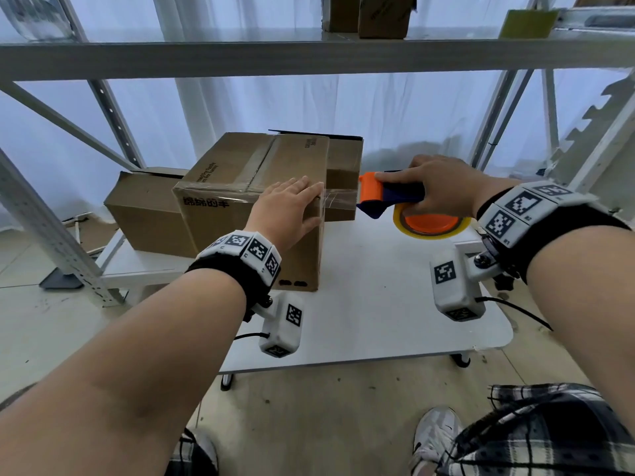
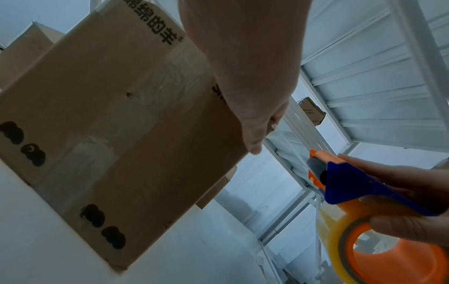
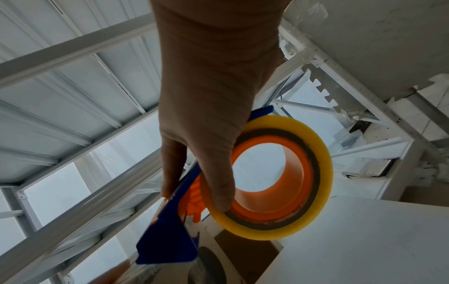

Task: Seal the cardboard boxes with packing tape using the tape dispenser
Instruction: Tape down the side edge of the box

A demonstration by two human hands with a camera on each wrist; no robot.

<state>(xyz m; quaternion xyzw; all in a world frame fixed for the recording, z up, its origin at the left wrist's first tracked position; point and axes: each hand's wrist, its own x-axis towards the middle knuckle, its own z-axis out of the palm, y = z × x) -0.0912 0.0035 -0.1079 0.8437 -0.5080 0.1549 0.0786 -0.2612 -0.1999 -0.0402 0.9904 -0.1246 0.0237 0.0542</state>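
A brown cardboard box [image 1: 240, 187] [image 2: 116, 134] stands on the white table [image 1: 378, 310]. My left hand [image 1: 292, 207] [image 2: 245, 80] lies flat over its near right top corner, fingers straight, thumb down the side. A strip of clear tape [image 1: 340, 198] runs from that corner to the orange and blue tape dispenser [image 1: 385, 195] [image 2: 350, 184] [image 3: 170, 240]. My right hand [image 1: 439, 188] [image 3: 211, 92] grips the dispenser just right of the box, above the table. Its yellowish tape roll [image 1: 431, 225] [image 2: 340, 230] [image 3: 316, 153] hangs under the hand.
A second box [image 1: 144, 207] sits behind at the left and a third [image 1: 343, 170] behind at the right. A grey shelf beam [image 1: 309, 56] crosses overhead with more boxes [image 1: 374, 15] on it. Slanted rack uprights [image 1: 44, 228] flank the table. My shoes and checked trousers [image 1: 536, 438] are below.
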